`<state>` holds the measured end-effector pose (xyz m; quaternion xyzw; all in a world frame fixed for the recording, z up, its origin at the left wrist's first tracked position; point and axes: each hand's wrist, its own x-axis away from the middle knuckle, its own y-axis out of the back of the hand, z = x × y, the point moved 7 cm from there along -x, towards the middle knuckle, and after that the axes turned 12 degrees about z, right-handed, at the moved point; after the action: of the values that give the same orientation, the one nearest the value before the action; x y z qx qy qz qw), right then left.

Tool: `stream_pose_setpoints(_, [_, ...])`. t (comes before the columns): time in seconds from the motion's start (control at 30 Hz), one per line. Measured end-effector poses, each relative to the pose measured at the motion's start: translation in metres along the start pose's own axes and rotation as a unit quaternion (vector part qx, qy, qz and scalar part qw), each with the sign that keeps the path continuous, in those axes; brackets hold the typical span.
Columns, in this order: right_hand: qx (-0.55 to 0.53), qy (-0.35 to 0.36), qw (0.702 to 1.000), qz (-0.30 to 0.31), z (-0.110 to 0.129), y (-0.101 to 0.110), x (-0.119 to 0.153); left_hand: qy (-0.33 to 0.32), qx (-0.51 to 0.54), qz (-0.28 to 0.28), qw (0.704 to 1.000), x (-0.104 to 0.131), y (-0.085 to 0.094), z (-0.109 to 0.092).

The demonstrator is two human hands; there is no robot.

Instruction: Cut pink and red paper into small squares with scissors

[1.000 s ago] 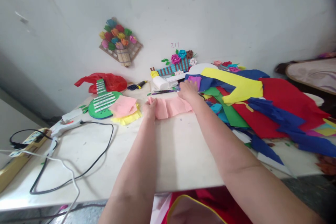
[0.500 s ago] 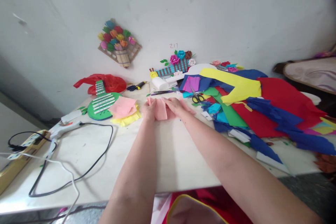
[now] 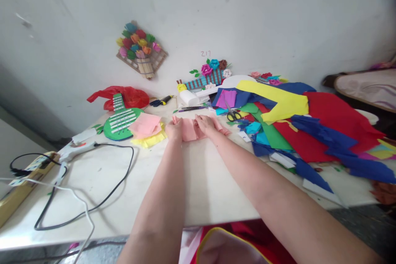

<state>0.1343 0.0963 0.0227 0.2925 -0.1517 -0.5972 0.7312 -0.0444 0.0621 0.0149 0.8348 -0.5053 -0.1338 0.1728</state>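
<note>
A pink sheet of crepe paper (image 3: 189, 130), partly folded, lies on the table in front of me. My left hand (image 3: 174, 128) pinches its left edge, with the fingers closed at the upper corner. On the folded part to the right, my right hand (image 3: 204, 124) grips the paper between thumb and fingers; some fingertips are hidden. More of the pink paper sticks out beyond the right hand. To the left, several loose pink pieces (image 3: 145, 125) rest on yellow paper (image 3: 148, 142).
A glue gun (image 3: 77, 151) with a looping black cord and a power strip (image 3: 27, 181) lie at left. Beside them is a green paper guitar (image 3: 122, 123). Scissors (image 3: 232, 113) and heaped coloured sheets (image 3: 337, 123) cover the right. Pens (image 3: 192, 108) lie behind my hands.
My left hand has shifted slightly left along the pink paper's edge. The right hand's fingers have moved a little on the fold; the paper stays nearly in place.
</note>
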Motion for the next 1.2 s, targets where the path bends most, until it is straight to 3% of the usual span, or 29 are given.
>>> stream_pose_setpoints(0.27, [0.043, -0.051, 0.997, -0.043, -0.005, 0.010, 0.005, 0.012, -0.134, 0.024, 0.991, 0.005, 0.000, -0.009])
stream_pose_setpoints(0.47, [-0.062, 0.009, 0.992, -0.108, 0.017, 0.014, 0.010, 0.004, -0.163, 0.033, 0.986, 0.007, -0.002, -0.013])
stream_pose_setpoints(0.57, [-0.099, -0.029, 0.991, -0.081, 0.012, 0.008, 0.011, 0.008, -0.175, 0.031, 0.984, 0.010, -0.001, -0.015])
stream_pose_setpoints(0.7, [-0.043, -0.075, 0.996, -0.029, 0.002, 0.001, 0.012, 0.006, -0.202, 0.027, 0.979, 0.015, 0.003, -0.020])
stream_pose_setpoints(1.0, [0.094, -0.017, 0.994, 0.048, 0.016, -0.007, 0.011, 0.011, -0.203, 0.039, 0.978, 0.016, 0.003, -0.020])
stream_pose_setpoints(1.2, [0.074, -0.002, 0.996, 0.053, 0.013, -0.012, 0.011, 0.006, -0.205, 0.037, 0.978, 0.016, 0.004, -0.019])
